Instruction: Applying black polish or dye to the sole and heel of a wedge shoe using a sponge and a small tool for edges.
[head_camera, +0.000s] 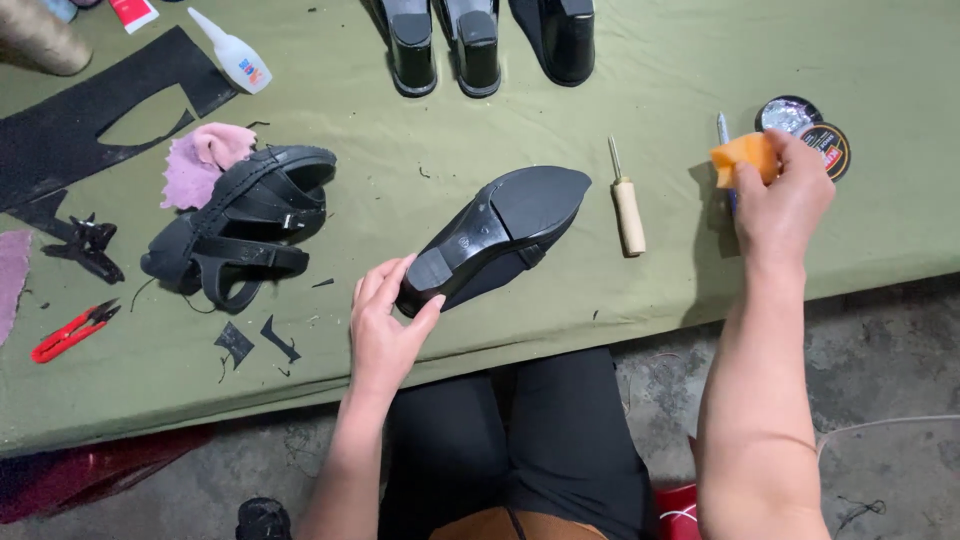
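Observation:
A black heeled shoe (510, 225) lies sole up in the middle of the green cloth (400, 130). My left hand (385, 325) touches its heel end, fingers loosely spread around the heel. My right hand (780, 195) is off to the right, pinching an orange sponge (745, 158) beside an open round polish tin (790, 113) and its lid (828, 147). A wooden-handled awl (626, 205) rests between the shoe and my right hand.
A black strappy sandal (240, 225) and pink rag (200, 160) lie left. Red snips (72, 330), black leather scraps (80, 120) and a glue bottle (235, 55) sit further left. Three black heeled shoes (480, 45) stand at the back. The table's front edge runs near my knees.

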